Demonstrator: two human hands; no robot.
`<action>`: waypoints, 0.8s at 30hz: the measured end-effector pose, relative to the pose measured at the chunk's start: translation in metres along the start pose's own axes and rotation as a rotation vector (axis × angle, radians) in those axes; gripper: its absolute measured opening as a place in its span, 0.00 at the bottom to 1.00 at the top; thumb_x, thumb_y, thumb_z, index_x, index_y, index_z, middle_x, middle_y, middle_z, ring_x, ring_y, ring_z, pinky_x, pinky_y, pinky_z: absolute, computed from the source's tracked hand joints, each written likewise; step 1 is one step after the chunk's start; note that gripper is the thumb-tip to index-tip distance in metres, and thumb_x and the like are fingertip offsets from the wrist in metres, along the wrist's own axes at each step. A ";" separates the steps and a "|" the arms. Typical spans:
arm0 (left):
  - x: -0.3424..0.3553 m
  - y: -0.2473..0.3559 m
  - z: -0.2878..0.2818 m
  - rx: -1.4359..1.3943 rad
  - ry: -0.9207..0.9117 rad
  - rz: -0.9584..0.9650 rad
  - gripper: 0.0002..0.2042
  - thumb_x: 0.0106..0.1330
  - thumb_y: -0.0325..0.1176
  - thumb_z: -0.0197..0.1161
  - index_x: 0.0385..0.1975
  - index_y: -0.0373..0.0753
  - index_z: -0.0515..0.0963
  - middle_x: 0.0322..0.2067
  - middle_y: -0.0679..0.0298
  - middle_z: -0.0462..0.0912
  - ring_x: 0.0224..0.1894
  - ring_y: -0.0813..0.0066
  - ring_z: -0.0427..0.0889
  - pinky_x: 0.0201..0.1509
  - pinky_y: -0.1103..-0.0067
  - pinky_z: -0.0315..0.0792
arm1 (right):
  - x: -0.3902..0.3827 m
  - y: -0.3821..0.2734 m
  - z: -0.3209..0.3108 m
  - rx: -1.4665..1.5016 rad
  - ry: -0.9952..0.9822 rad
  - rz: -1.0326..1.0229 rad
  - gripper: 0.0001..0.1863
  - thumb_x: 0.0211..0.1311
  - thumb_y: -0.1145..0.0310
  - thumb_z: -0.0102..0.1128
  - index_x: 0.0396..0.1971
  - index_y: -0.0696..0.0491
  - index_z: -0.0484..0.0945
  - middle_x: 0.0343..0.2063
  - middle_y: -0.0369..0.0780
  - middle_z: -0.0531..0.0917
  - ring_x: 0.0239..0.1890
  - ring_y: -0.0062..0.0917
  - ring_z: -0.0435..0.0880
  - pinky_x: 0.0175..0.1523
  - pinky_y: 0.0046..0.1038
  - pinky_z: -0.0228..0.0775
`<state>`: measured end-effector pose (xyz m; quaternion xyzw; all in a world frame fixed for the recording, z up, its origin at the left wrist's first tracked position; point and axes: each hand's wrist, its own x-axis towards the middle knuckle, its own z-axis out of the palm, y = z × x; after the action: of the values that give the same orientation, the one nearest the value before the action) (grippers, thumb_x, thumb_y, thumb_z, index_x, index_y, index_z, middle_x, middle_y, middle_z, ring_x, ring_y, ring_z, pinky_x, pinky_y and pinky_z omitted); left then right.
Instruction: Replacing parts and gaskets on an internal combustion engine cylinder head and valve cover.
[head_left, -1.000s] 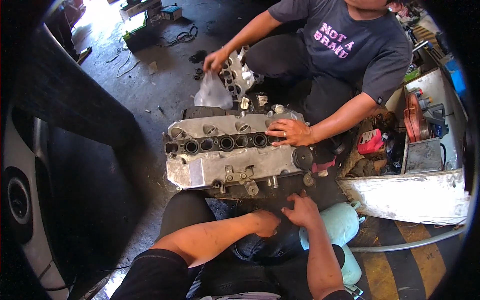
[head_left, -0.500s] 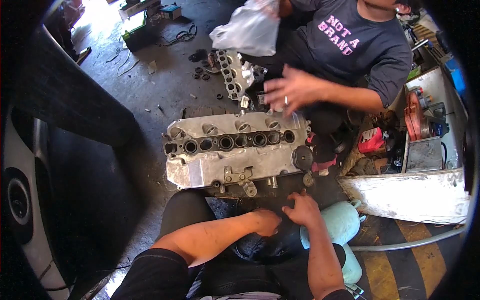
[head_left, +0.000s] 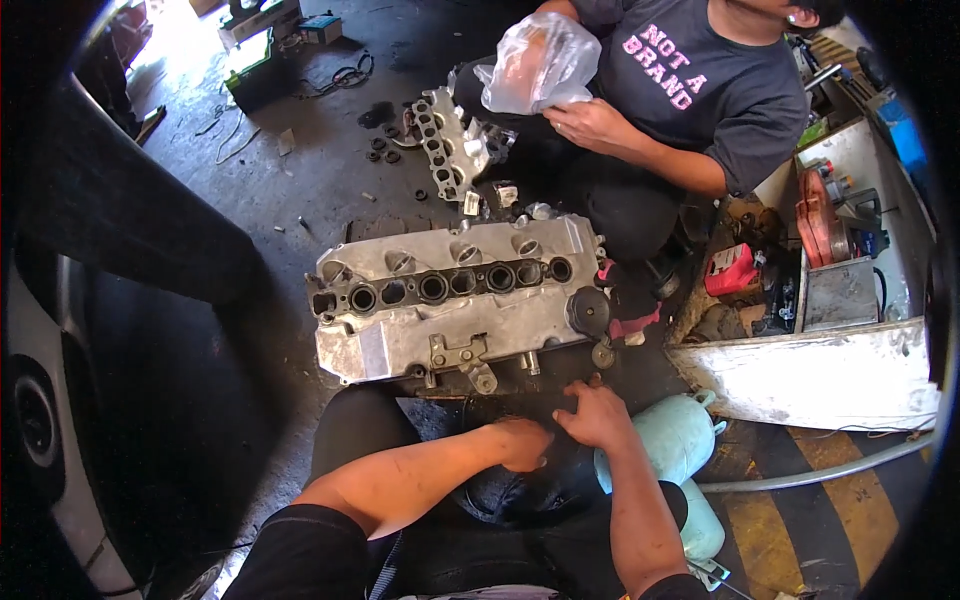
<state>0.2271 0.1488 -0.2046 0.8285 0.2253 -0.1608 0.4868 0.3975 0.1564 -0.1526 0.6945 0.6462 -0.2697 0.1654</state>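
An aluminium engine valve cover (head_left: 400, 335), with a row of round dark holes along its middle, lies in front of my knees. A round black cap (head_left: 588, 312) sits at its right end, and a metal bracket (head_left: 462, 358) is on its near side. My left hand (head_left: 522, 443) hangs over my lap, its fingers loosely bent and nothing visible in it. Just to its right, my right hand (head_left: 597, 415) is open, thumb and forefinger apart, near the cover's near right corner. Neither hand touches the cover. Across from me, a co-worker holds a clear plastic bag (head_left: 540, 65) in both hands.
Behind the cover stands an intake manifold (head_left: 440, 145), with several dark rings (head_left: 378, 150) beside it. At right are a white bin (head_left: 810, 375) of tools and parts, a pink container (head_left: 728, 270) and a turquoise gas cylinder (head_left: 670, 435). A dark car panel (head_left: 150, 190) is at left.
The co-worker's free hand has moved from above the cover to the plastic bag, and the bag has shifted right. My hands stay nearly in place; the view has moved slightly.
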 end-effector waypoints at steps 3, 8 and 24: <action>0.004 -0.009 0.010 0.006 0.070 0.030 0.19 0.71 0.44 0.60 0.52 0.34 0.80 0.47 0.44 0.86 0.53 0.43 0.84 0.58 0.53 0.77 | 0.000 -0.005 -0.001 -0.038 0.021 -0.032 0.30 0.59 0.51 0.70 0.59 0.51 0.81 0.59 0.57 0.80 0.63 0.49 0.78 0.68 0.44 0.72; -0.003 0.000 -0.001 -0.004 0.006 0.005 0.21 0.72 0.42 0.59 0.56 0.31 0.78 0.53 0.44 0.84 0.59 0.46 0.82 0.64 0.57 0.75 | -0.004 -0.009 -0.007 -0.022 0.007 -0.006 0.30 0.59 0.52 0.70 0.58 0.52 0.81 0.54 0.56 0.83 0.62 0.47 0.80 0.66 0.44 0.73; 0.000 0.000 0.001 -0.007 0.016 0.008 0.21 0.71 0.42 0.60 0.53 0.32 0.78 0.51 0.44 0.85 0.58 0.45 0.83 0.61 0.55 0.76 | 0.001 0.001 0.000 -0.009 0.000 -0.025 0.29 0.58 0.52 0.71 0.57 0.52 0.81 0.55 0.55 0.82 0.60 0.48 0.81 0.64 0.45 0.75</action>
<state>0.2271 0.1477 -0.2053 0.8290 0.2264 -0.1516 0.4884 0.3980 0.1569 -0.1537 0.6855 0.6561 -0.2689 0.1653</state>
